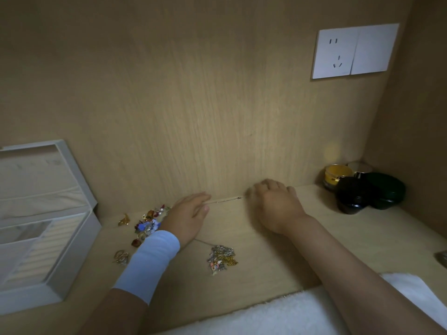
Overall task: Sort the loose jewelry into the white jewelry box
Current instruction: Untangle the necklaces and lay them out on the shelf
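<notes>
Two hands flank a thin chain lying left-to-right at the surface's back edge: left hand fingers pinch one end, right hand fingers curl, grip hidden; the white jewelry box stands beyond the left hand.

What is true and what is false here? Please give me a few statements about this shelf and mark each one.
1. A thin chain runs between the left hand and the right hand. True.
2. The white jewelry box is closed. False: its lid stands open.
3. The jars stand beside the box. False: they sit in the far right corner, away from it.
4. A tangle of chains lies nearer the camera than both hands. True.
5. A plug sits in the wall socket. False: nothing is plugged in.
</notes>
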Motion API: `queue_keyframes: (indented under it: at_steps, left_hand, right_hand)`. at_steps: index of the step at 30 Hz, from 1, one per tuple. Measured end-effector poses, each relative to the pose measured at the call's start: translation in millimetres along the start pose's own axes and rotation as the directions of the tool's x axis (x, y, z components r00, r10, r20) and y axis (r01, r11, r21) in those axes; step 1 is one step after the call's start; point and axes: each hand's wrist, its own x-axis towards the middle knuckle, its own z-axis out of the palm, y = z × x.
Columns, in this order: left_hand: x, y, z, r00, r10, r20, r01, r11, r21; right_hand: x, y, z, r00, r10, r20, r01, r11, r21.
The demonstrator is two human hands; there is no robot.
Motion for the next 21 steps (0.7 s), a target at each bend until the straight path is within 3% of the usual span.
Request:
queue_keyframes:
  at_steps: [5,8,10,18,21]
  left_hand:
    - [-28.6,-10.4,-15.9,0.999,-0.013,0.032,0.013,1.0,0.009]
    - [-42.2,-23.8,-14.0,0.998,0.013,0.068,-0.022,0.992,0.128]
    - [-44.4,-32.3,-15.5,0.995,0.006,0.096,-0.026,0.979,0.202]
    - [-37.0,-40.5,-21.8,0.997,-0.015,0.082,0.001,0.987,0.159]
    - [-37.8,-40.2,-21.8,0.997,-0.018,0.07,0.009,0.991,0.134]
  right_hand:
    - [-16.8,-56.2,-18.3,0.954,-0.298,0.008,0.281,0.908,0.312]
    - [-27.1,-78.0,-8.0,0.912,-0.402,0.081,0.352,0.868,0.352]
    - [-29.1,-79.1,-0.6,0.894,-0.424,0.143,0.343,0.855,0.39]
    - [-24.0,-71.4,0.1,0.886,-0.384,0.26,0.198,0.82,0.536]
    - [-21.4,-72.6,3.5,0.913,-0.348,0.213,0.164,0.791,0.589]
